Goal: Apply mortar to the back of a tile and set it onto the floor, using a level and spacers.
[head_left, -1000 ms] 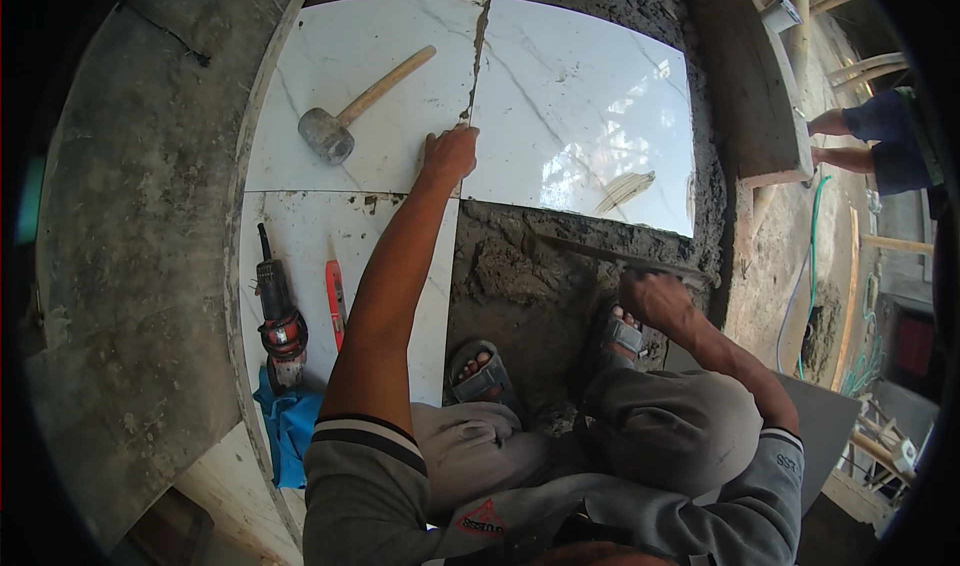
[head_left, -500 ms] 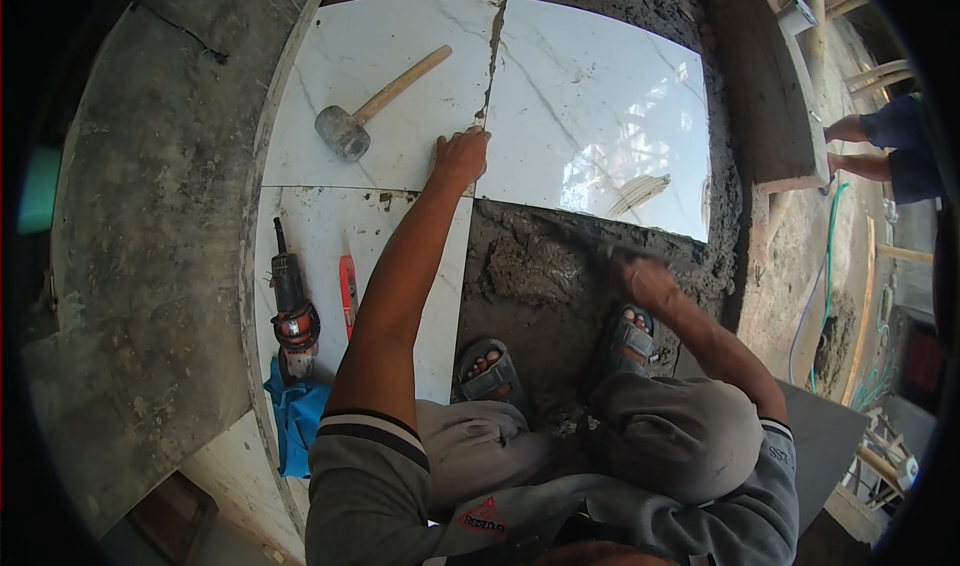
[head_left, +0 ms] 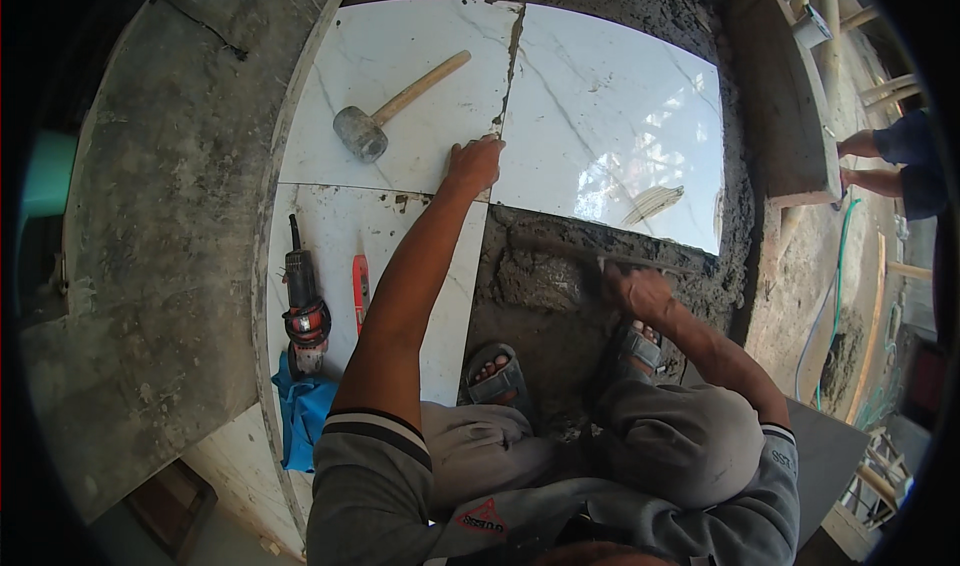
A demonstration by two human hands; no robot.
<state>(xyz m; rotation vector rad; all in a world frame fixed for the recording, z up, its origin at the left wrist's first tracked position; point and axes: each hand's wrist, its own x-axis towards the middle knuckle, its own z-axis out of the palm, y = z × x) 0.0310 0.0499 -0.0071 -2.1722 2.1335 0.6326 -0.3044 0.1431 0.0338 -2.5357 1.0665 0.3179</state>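
Note:
My left hand (head_left: pixel 474 166) rests on a white marble-patterned tile, fingertips at the mortar-filled seam beside the right-hand tile (head_left: pixel 610 116). Its thumb stands apart from the bent fingers, and no tool shows in it. In my right hand (head_left: pixel 642 292), closed, is a trowel whose handle is mostly hidden; the mud-dark blade is hard to separate from the wet mortar (head_left: pixel 540 284). That hand is low over the mortar, just below the tile's near edge. A rubber mallet (head_left: pixel 362 134) with a wooden handle lies on the upper left tile (head_left: pixel 420 31).
On the lower left tile (head_left: pixel 430 296) lie an angle grinder (head_left: pixel 305 311), a red tool (head_left: pixel 361 291) and blue cloth or plastic (head_left: pixel 305 416). A concrete ledge (head_left: pixel 170 216) runs along the left. My sandalled feet stand in the mortar bed. Another person's arms (head_left: pixel 875 161) show at far right.
My right hand, with the trowel, has shifted slightly nearer to me relative to the tile edge. The whole view has slid a little; my left hand keeps its place at the seam.

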